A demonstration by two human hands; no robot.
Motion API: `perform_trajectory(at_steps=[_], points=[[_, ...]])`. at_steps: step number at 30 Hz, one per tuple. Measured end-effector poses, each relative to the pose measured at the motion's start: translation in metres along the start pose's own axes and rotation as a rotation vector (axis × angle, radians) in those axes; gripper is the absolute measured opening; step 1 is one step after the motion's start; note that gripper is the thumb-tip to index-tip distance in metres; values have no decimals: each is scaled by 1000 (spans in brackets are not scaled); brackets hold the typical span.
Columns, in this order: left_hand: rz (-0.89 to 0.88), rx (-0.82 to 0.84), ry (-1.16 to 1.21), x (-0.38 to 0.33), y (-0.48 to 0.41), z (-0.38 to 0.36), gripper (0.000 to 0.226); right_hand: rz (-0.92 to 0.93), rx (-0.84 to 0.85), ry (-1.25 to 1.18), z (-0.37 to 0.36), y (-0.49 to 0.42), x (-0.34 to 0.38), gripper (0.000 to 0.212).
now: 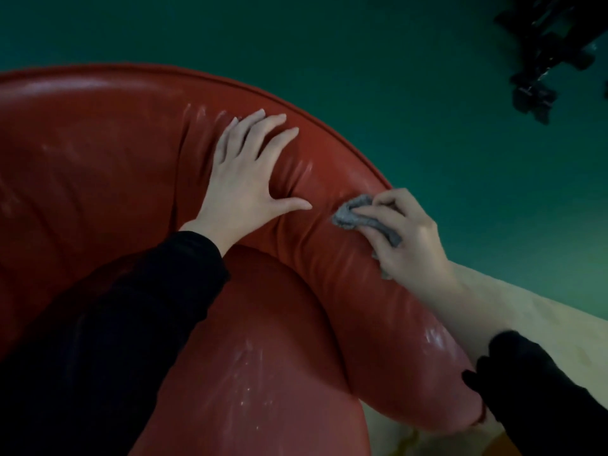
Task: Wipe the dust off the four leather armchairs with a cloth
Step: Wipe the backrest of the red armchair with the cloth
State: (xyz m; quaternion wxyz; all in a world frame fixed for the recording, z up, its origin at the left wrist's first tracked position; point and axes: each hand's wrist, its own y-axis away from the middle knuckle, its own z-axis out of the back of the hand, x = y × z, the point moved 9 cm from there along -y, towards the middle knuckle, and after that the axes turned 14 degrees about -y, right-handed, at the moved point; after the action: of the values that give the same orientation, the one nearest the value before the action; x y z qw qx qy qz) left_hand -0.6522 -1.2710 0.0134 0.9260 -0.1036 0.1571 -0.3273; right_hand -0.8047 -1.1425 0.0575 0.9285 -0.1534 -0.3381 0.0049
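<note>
Grey cloth: we hold it bunched in our right hand. Fingers and thumb are curled round it, and a crumpled end pokes out toward nine o'clock onto the leather.
Loose tail: a strip of fabric hangs out below the palm at six o'clock.
Our left hand: flat and spread, holding nothing. The fingers are straight and point to one o'clock, and the palm presses the padding just at nine o'clock of the cloth.
Red leather armchair: it fills the view from nine o'clock round to five o'clock. The cloth sits on its curved arm roll, right of centre, near the piped outer edge.
Its seat cushion: at six o'clock, with pale dusty streaks that we judge are not yet wiped.
How the cloth handles: we judge it light, soft and limp. It is best kept wadded in the palm so a firm pad meets the leather.
How the leather handles: it dimples under our left palm, so the padding is soft. Its sheen suggests the cloth will glide.
Green floor: dark, from ten to three o'clock.
One black object: at one o'clock, too dim to identify.
</note>
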Motion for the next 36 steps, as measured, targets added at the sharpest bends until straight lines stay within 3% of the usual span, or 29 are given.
perform_trajectory(at_steps=[6, 12, 15, 21, 27, 33, 36], points=[[6, 7, 0, -3, 1, 0, 100, -84, -157, 61, 26, -7, -22, 17], [10, 16, -3, -6, 3, 4, 100, -70, 52, -10, 15, 46, -7, 18], [23, 44, 61, -17, 6, 6, 104, -54, -6, 43, 34, 32, -13, 19], [-157, 104, 93, -79, 23, -9, 109, -66, -84, 100, 40, 33, -26, 17], [-156, 97, 46, -92, 27, -17, 106, -61, 78, 15, 31, 77, -11, 18], [-159, 90, 29, -93, 27, -17, 106, -107, -161, 85, 57, 59, -33, 17], [-153, 97, 22, -95, 28, -15, 107, -131, -147, 69, 52, 82, -28, 18]])
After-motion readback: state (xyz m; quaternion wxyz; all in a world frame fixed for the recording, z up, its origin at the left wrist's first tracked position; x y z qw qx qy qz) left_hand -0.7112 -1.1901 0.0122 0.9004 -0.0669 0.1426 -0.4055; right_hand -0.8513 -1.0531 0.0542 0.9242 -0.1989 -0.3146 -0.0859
